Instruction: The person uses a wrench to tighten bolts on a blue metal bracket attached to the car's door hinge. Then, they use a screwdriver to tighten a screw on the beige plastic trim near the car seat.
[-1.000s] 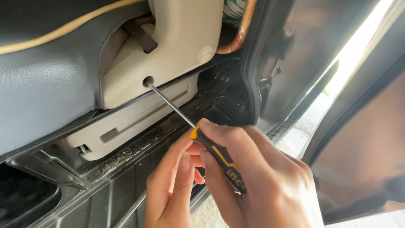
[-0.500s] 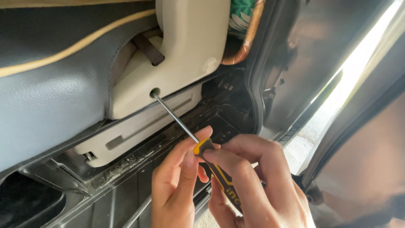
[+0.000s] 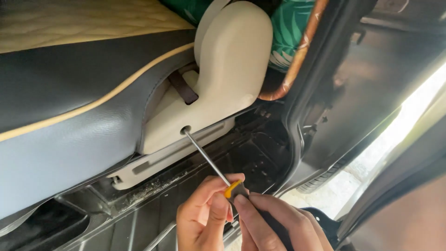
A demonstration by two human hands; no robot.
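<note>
Black car floor [image 3: 139,218], dusty along the sill; beige seat base trim [image 3: 158,162] sits right above it.

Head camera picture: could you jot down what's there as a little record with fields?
Place: side of a car seat, door open
Tool: screwdriver, yellow and black handle, thin metal shaft
Tip: inside a round hole in the beige plastic seat trim
Left hand: fingers at the handle's front end
Right hand: wrapped round the handle
Below: black floor panel, dusty
</note>
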